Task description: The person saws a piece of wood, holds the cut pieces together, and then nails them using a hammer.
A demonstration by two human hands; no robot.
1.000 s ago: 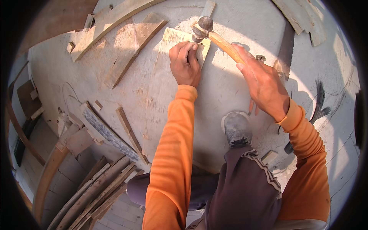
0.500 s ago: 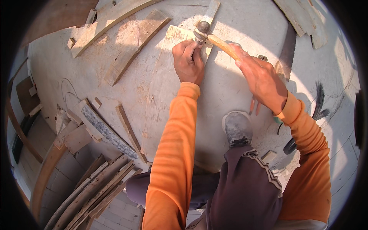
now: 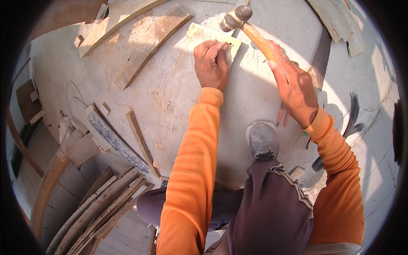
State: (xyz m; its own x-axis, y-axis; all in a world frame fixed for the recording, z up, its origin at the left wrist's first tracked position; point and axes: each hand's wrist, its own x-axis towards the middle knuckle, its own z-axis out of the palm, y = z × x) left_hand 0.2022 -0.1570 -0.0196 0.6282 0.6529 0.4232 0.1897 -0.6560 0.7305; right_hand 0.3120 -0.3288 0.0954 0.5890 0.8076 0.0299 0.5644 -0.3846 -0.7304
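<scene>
**Hammer head now up above the strip's far end**

Raised since the earlier frame, the hammer head (image 3: 235,17) hovers just beyond the pale wooden strip (image 3: 203,40) on the round worktop (image 3: 127,123); left hand (image 3: 212,63) presses fingertips on that strip's right end, seemingly pinching something small I cannot make out; right hand (image 3: 293,87) grips the hammer handle (image 3: 261,40), which runs diagonally up-left toward the left hand; a shoe (image 3: 262,140) rests below.
</scene>
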